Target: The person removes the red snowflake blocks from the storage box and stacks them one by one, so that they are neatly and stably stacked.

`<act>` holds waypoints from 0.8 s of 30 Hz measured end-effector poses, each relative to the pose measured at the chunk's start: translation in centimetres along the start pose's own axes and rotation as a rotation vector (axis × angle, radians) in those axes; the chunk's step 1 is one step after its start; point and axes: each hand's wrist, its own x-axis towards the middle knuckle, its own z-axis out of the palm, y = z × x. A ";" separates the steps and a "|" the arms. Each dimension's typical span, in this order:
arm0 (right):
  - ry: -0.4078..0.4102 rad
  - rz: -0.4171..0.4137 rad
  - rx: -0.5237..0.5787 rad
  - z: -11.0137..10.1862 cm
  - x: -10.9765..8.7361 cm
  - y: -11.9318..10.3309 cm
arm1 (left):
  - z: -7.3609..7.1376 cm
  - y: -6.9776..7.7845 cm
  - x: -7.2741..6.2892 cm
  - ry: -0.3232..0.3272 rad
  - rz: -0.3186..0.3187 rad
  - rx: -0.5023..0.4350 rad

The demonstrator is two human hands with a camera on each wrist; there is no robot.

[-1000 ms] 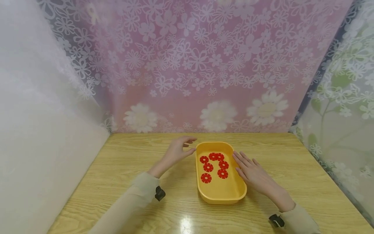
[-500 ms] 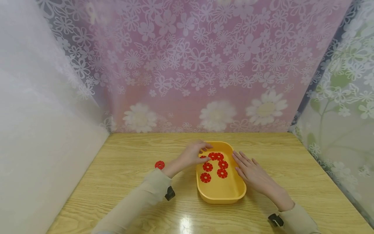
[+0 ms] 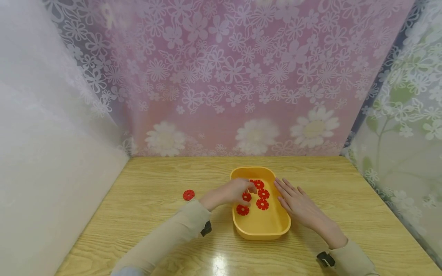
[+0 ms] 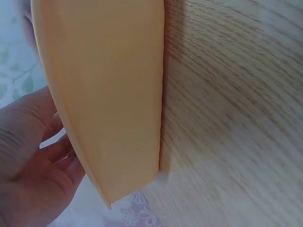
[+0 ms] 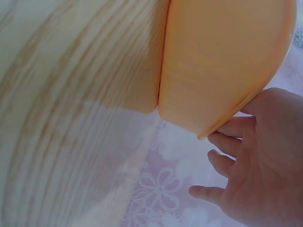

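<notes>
A yellow plastic tub [image 3: 262, 226] holds several red notched plastic discs [image 3: 263, 204]. My left hand [image 3: 236, 191] reaches in over the tub's left rim, hiding some of the discs. Its thumb and fingers are bent but spread apart, with one red disc [image 3: 246, 196] showing in the gap between them. In the left wrist view the tub's outer wall [image 4: 104, 94] blocks sight of the fingertips. My right hand [image 3: 300, 205] rests along the tub's right rim with fingers extended; the right wrist view shows those fingers [image 5: 225, 142] against the rim.
One more red disc [image 3: 188, 195] lies flat on the wooden table [image 3: 155, 230], left of the tub and close to my left forearm. A flowered pink cloth [image 3: 214, 96] hangs behind the table, with pale sheets at both sides.
My left hand has moved right, from beside the tub to inside it, over the discs. The disc on the table has come into sight from under the arm. My right hand stays put.
</notes>
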 end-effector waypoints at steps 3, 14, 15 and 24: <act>0.002 0.000 -0.002 0.0 0.0 0.0 | 0.1 0.1 0.2 -0.042 0.003 0.025; 0.064 -0.042 -0.011 0.3 0.1 0.3 | 0.5 0.9 0.1 -0.152 -0.050 0.104; 0.070 -0.045 -0.006 0.3 0.1 0.3 | 0.6 0.9 0.0 -0.155 -0.051 0.113; 0.038 -0.029 -0.023 0.1 0.1 0.2 | 0.7 1.4 -0.1 -0.169 -0.072 0.180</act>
